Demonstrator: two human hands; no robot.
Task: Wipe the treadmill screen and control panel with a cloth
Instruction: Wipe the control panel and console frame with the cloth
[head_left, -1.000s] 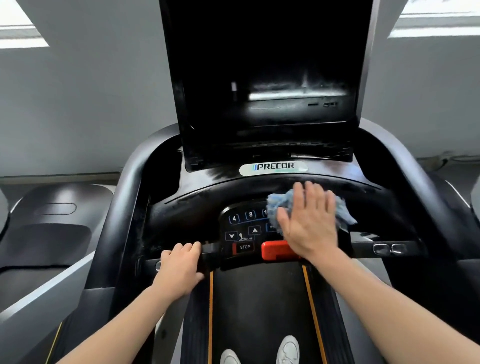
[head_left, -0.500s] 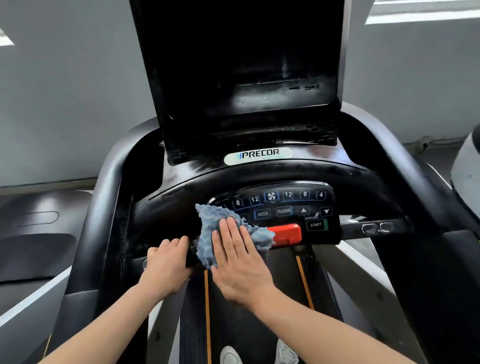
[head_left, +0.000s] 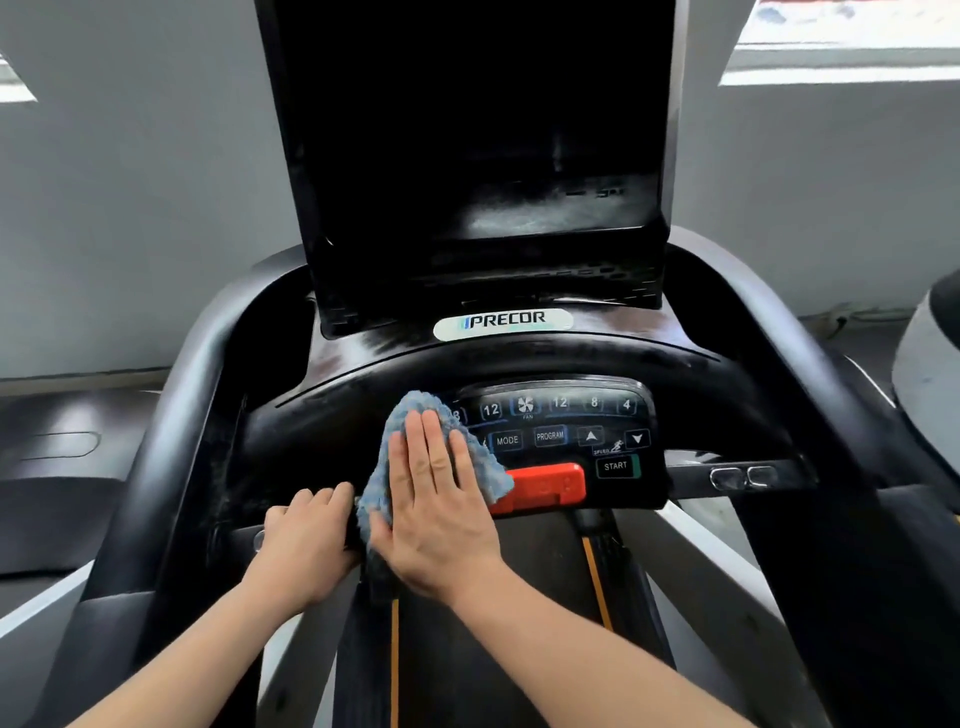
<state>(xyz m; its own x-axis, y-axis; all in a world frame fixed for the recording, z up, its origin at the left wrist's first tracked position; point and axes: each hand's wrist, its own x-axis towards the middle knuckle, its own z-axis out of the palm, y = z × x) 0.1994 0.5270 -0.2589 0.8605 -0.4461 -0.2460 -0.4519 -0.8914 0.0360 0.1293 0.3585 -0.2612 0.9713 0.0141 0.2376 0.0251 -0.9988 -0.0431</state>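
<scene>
A crumpled blue cloth (head_left: 415, 410) lies over the left part of the treadmill's control panel (head_left: 566, 431). My right hand (head_left: 436, 499) presses it flat with straight fingers, covering the panel's left buttons. My left hand (head_left: 306, 535) grips the black handlebar just left of the panel, fingers curled over it. The large dark screen (head_left: 478, 145) rises behind the panel, tilted back, with dull smears near its lower edge. A red stop bar (head_left: 550, 486) sticks out to the right of the cloth.
Thick black side rails (head_left: 171, 441) curve round both sides of the console. The PRECOR badge (head_left: 504, 319) sits below the screen. The belt (head_left: 493, 649) with orange stripes runs underneath. Another machine's white part (head_left: 930, 358) is at the right edge.
My right hand swept the cloth from the panel's right side to its left, then slid slightly up. The right-hand buttons are now uncovered. The left hand kept its grip on the handlebar.
</scene>
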